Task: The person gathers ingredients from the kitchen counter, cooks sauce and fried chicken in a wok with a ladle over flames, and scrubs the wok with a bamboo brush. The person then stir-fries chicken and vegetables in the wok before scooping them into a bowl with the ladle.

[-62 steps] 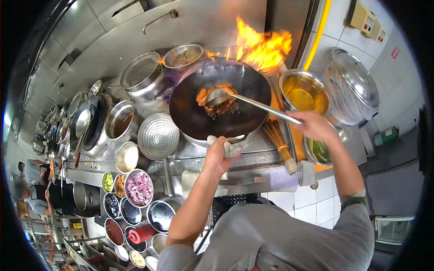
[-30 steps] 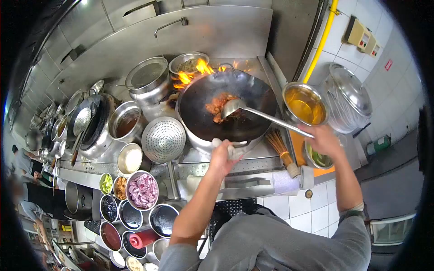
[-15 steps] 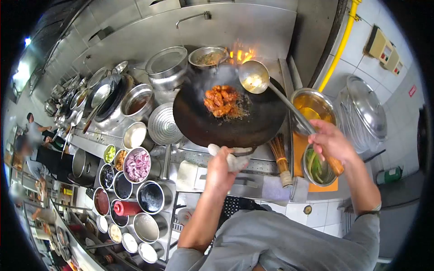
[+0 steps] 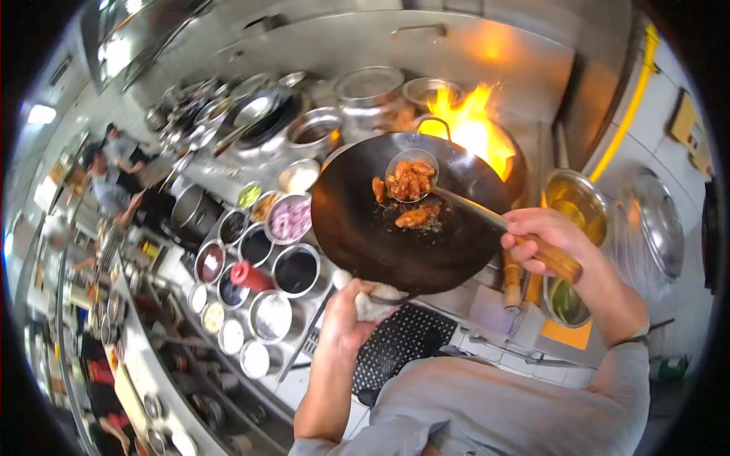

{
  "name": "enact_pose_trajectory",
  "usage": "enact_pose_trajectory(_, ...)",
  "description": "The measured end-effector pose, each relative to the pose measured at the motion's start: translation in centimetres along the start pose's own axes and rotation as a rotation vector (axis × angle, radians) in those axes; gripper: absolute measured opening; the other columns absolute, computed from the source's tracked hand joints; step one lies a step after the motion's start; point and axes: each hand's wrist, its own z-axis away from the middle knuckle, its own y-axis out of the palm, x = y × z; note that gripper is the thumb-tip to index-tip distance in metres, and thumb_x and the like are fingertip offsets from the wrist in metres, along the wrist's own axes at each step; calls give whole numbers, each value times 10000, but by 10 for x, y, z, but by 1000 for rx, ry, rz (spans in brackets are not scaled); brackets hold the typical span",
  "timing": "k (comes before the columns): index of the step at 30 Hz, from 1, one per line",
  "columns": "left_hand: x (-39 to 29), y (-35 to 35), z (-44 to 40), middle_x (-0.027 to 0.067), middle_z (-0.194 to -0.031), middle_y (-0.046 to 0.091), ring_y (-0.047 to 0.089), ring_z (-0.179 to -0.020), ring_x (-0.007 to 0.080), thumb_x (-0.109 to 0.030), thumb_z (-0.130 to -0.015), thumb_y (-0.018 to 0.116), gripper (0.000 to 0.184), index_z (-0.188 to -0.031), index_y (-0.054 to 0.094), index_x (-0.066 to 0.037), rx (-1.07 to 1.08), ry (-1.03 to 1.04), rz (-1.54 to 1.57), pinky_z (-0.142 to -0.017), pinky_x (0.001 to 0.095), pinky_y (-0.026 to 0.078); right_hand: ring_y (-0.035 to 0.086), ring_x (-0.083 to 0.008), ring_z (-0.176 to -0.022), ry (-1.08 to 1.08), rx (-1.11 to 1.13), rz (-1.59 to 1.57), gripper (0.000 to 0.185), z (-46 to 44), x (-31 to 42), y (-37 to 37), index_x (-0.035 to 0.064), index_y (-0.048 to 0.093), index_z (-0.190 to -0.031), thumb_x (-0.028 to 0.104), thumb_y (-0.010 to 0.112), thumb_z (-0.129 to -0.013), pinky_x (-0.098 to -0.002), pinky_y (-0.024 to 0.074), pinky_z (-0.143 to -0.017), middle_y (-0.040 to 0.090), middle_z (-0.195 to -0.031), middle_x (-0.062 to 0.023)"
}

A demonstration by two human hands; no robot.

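Observation:
My left hand [image 4: 344, 318] is closed around a pale cloth [image 4: 374, 305] at the near handle of a large black wok [image 4: 357, 247]. The wok is lifted and tilted in front of the burner. My right hand [image 4: 549, 237] grips the wooden handle of a long metal ladle [image 4: 473, 208]. The ladle's bowl is inside the wok and holds several glazed, reddish-brown pieces that look like chicken wings [image 4: 411, 179]. Another such piece [image 4: 417, 216] lies on the wok's surface below the bowl, among dark bits.
Tall flames [image 4: 479, 125] rise from the burner behind the wok. Left stand several sauce and ingredient pots, one with sliced onion [image 4: 289, 219], and a red bottle [image 4: 251, 277]. Right are a bowl of oil [image 4: 576, 201] and a bamboo brush [image 4: 512, 285]. Co-workers [image 4: 114, 182] stand far left.
The wok has come up off the burner, toward me, and flames have flared behind it. The ladle has moved from the wok's far rim into the wok and now holds pieces of the food.

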Motion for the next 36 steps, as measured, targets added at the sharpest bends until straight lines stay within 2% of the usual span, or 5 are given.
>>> enact_pose_trajectory(11,9,-142,262,186,-1050,643,665,-915,340,-68,-804,533,356,-1135,559,62,-430,554,68,-766,461,565,467,-72,-520,15,382,240,354,10,-127,189,96,457,-1272,87,524,-924,-232,378,-332,525,-826,-53)
enact_pose_trajectory(17,29,-217,364,219,-983,649,661,-881,336,-58,-853,501,241,-1027,558,100,-587,664,249,-775,458,547,475,-59,-546,553,958,-162,273,-41,-193,307,18,493,-1227,78,431,-968,-240,425,-365,510,-852,-61)
enact_pose_trajectory(26,82,-310,420,217,-998,659,671,-876,321,-95,-862,538,252,-1030,591,85,-751,754,580,-728,457,559,471,-37,-562,974,1036,56,158,-70,-298,473,5,510,-1075,107,435,-980,-219,406,-389,507,-835,-39)
enact_pose_trajectory(29,86,-324,423,212,-1005,661,671,-882,321,-99,-860,537,254,-1038,597,73,-826,765,664,-724,453,560,465,-39,-544,935,1051,219,40,-81,-321,523,66,478,-997,88,462,-968,-223,394,-370,506,-828,-46)
enact_pose_trajectory(36,75,-342,404,182,-1063,661,664,-933,322,-119,-849,560,273,-1080,603,21,-899,706,811,-781,461,558,475,-74,-526,804,1186,568,299,-111,-370,644,100,383,-1135,25,551,-899,-244,396,-368,535,-827,-86)
